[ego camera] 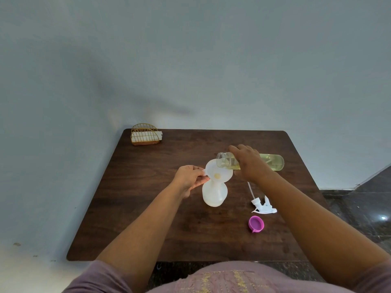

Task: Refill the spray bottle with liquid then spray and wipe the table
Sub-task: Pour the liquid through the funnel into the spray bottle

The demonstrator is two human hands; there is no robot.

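A white translucent spray bottle [214,194] stands uncapped mid-table with a white funnel [220,173] in its neck. My left hand [188,177] pinches the funnel's small tab at its left rim. My right hand [249,162] grips a clear bottle of pale yellow liquid [273,162], tipped on its side with its open mouth over the funnel. A little yellow liquid pools at the funnel's centre. The white trigger spray head [263,206] with its dip tube lies on the table to the right of the spray bottle.
A purple cap [256,223] lies near the spray head, toward the front right. A gold wire holder with white cloths or napkins [145,135] sits at the far left corner of the dark wooden table [148,218]. A wall runs behind the table.
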